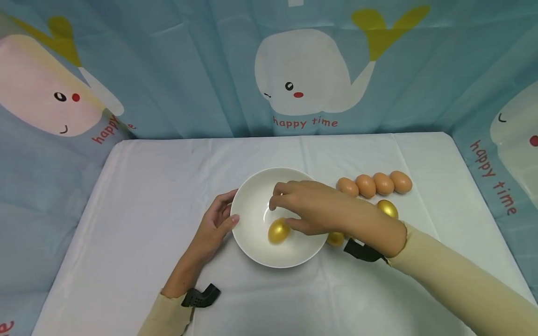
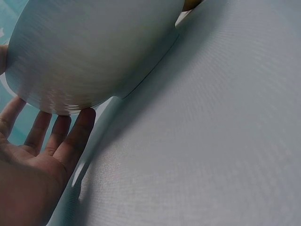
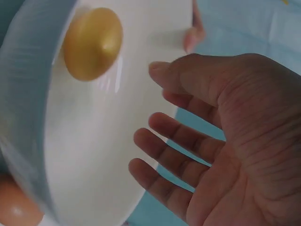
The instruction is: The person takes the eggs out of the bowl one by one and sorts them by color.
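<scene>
A white bowl [image 1: 256, 205] stands on the white tablecloth [image 1: 147, 224]; one gold egg [image 1: 279, 230] lies inside it, near the front of the well. The right hand [image 1: 311, 207] hovers over the bowl with fingers loose and spread, holding nothing; the wrist view shows the palm open and the gold egg [image 3: 92, 43] apart from the fingertips [image 3: 141, 141]. The left hand [image 1: 214, 224] rests against the bowl's left rim, fingers straight, thumb laid on the edge; from the left wrist view the fingers [image 2: 77, 129] touch the outer wall of the bowl [image 2: 94, 47] rather than curl round it.

To the right of the bowl lie four brown eggs [image 1: 374, 184] in a row, touching one another; a second gold egg [image 1: 387, 208] sits just in front of them; a third gold egg [image 1: 335, 239] shows partly under the right wrist, close to the bowl.

Risks, as judged: the egg in the bowl may roll on the curved floor; the left hand only braces the bowl, so a knock from the right could shift it; the right forearm passes low over the gold egg by the bowl and could send it rolling toward the table edge.
</scene>
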{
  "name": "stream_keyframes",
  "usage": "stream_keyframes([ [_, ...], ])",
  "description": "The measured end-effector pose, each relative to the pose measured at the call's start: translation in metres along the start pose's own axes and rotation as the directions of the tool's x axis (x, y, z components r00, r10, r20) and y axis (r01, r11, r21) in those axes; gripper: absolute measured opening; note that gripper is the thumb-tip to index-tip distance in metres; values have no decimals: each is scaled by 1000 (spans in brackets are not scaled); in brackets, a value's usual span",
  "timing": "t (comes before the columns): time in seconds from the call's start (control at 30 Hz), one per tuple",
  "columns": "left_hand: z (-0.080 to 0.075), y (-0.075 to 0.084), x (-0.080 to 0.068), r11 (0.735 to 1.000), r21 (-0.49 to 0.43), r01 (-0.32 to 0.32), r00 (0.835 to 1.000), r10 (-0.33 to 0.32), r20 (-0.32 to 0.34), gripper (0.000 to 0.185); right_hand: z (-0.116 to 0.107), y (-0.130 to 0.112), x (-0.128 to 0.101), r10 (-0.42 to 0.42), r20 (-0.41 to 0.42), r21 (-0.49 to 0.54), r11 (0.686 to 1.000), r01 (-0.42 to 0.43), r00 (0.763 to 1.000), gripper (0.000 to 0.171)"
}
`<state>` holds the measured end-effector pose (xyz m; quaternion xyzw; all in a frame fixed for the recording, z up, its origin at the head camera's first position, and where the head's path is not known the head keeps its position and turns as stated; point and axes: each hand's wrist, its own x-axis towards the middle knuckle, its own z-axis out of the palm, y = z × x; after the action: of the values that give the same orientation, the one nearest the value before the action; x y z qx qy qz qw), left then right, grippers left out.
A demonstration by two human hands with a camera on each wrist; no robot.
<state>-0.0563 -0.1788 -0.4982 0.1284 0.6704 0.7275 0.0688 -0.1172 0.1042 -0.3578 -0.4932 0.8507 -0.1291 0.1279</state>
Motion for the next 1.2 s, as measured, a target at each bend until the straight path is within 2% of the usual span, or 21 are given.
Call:
stream_keyframes([
  [0.27, 2, 2, 1, 999, -33, 4, 1000, -4, 19, 62, 8, -9, 15, -9, 161, -55, 998, 18, 987, 38],
  [0.5, 1, 3, 2, 1000, -17, 17, 1000, -17, 15, 61, 19, -15, 28, 22, 295, -81, 997, 2, 955, 44],
  [0.67, 1, 2, 2, 1000, -13, 16, 1000, -16, 18, 61, 24, -15, 29, 10, 300, -96, 995, 20, 954, 42],
  [0.97, 0, 2, 1, 1000, -9, 21, 1000, -21, 3, 61, 29, -13, 31, -16, 311, -58, 998, 36, 950, 32],
  [1.2, -1, 2, 0, 1000, -4, 15, 1000, -15, -5, 61, 32, -13, 36, -13, 292, -53, 998, 30, 956, 25],
])
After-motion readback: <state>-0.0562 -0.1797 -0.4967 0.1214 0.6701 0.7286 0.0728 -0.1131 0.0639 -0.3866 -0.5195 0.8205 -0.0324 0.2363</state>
